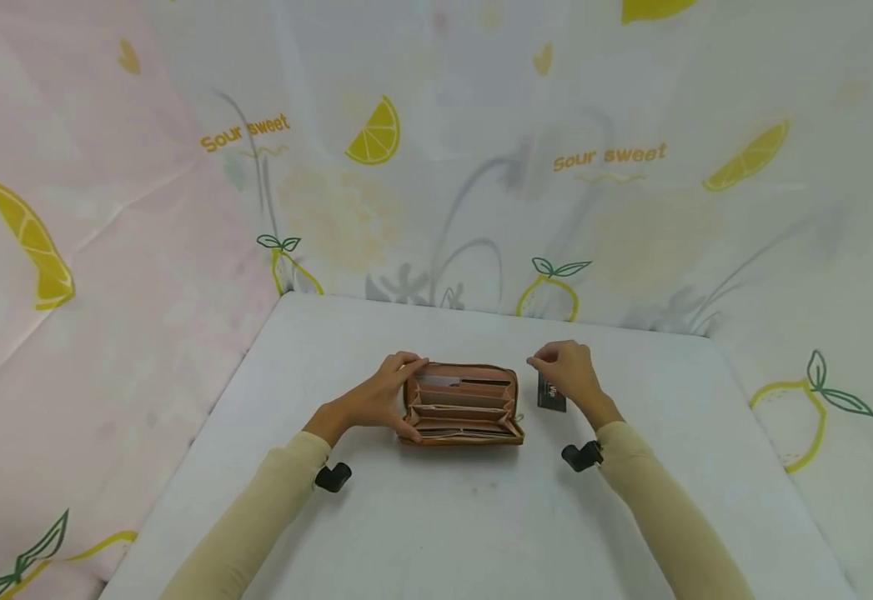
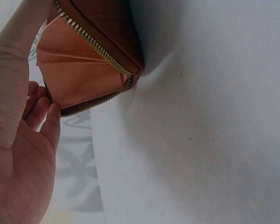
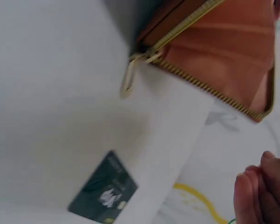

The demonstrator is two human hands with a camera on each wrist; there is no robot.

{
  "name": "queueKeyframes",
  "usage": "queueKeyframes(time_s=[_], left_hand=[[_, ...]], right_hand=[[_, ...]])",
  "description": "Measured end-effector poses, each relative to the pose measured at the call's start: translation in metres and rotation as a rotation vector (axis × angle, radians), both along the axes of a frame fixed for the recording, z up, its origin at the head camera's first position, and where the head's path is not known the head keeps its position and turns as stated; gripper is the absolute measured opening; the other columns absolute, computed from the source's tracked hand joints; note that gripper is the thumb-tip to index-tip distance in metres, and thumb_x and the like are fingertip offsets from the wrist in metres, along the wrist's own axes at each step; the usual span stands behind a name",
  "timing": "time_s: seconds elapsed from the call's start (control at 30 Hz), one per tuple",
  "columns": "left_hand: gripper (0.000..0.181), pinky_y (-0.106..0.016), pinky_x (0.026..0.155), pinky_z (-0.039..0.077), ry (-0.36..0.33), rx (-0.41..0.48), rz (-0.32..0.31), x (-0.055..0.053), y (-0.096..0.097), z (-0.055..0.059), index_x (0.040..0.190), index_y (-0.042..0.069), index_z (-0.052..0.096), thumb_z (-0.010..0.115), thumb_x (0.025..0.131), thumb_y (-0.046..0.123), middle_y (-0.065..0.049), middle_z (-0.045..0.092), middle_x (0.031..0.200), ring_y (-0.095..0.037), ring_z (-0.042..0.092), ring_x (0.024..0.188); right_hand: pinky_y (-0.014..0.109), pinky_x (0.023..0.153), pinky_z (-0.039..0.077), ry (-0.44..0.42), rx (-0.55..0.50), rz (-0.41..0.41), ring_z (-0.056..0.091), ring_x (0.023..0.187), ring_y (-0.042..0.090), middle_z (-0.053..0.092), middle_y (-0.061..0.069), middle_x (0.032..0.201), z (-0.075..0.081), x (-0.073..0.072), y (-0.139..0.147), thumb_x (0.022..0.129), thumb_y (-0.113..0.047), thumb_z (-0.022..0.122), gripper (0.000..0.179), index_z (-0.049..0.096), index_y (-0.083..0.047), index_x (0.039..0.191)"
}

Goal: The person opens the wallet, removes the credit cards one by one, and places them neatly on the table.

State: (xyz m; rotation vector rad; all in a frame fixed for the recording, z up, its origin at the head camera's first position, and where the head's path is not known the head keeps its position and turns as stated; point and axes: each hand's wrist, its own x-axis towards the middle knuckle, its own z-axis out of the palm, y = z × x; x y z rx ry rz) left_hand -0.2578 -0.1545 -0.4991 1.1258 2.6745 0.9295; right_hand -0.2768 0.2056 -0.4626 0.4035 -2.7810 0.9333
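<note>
A brown zip-around wallet point(image 1: 464, 403) stands unzipped on the white table, its pleated compartments facing up with cards or papers in the slots. My left hand point(image 1: 383, 396) holds its left end, thumb at the near rim and fingers at the far rim. In the left wrist view, those fingers point(image 2: 50, 122) curl over the zipped edge. My right hand point(image 1: 571, 371) hovers right of the wallet, above a dark card point(image 1: 552, 397) marked "Vip". The right wrist view shows the right fingertips point(image 3: 245, 189) bent close together, with nothing visible between them and the card apart from them.
A gold zipper pull point(image 3: 127, 77) hangs at the wallet's right corner. The white table point(image 1: 436, 525) meets a lemon-printed cloth backdrop point(image 1: 436, 167) behind and at the sides. A black wrist mount point(image 1: 333, 477) sits on the left wrist and another black mount point(image 1: 582, 456) on the right.
</note>
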Motion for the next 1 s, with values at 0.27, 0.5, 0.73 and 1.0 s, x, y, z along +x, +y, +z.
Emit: queueKeyframes(time_s=[0.27,0.5,0.73,1.0], left_hand=[[0.124,-0.046,0.104,0.037,0.034,0.024,-0.015,0.001,0.0,0.001,0.153,0.005,0.026,0.089,0.059,0.056,-0.009,0.027,0.146,-0.027,0.026,0.134],[0.125,-0.044,0.106,0.036,-0.028,-0.006,0.001,0.003,0.002,0.001,0.156,0.012,0.021,0.087,0.06,0.058,-0.006,0.023,0.148,-0.022,0.024,0.135],[0.125,-0.041,0.107,0.034,-0.018,-0.016,-0.008,0.001,0.0,0.002,0.156,0.011,0.021,0.088,0.061,0.056,-0.007,0.023,0.148,-0.022,0.023,0.136],[0.125,-0.041,0.107,0.035,-0.013,-0.029,0.001,0.0,0.0,0.001,0.156,0.011,0.022,0.087,0.061,0.059,-0.007,0.023,0.149,-0.022,0.023,0.136]], right_hand=[[0.033,0.069,0.055,0.129,0.131,0.326,0.069,0.074,0.017,0.073,0.007,0.087,0.019,0.013,-0.053,0.088,-0.006,0.073,0.007,0.077,-0.003,0.093],[0.033,0.071,0.053,0.086,0.417,0.37,0.065,0.08,0.019,0.068,0.004,0.084,0.013,0.022,-0.071,0.09,-0.008,0.071,0.006,0.076,-0.005,0.092],[0.035,0.073,0.052,0.06,0.559,0.373,0.061,0.08,0.021,0.064,0.004,0.079,0.012,0.017,-0.082,0.091,-0.008,0.069,0.006,0.075,-0.007,0.089],[0.033,0.069,0.053,0.086,0.521,0.405,0.064,0.073,0.018,0.068,0.002,0.077,0.01,0.007,-0.081,0.09,-0.005,0.069,0.011,0.076,-0.009,0.082]])
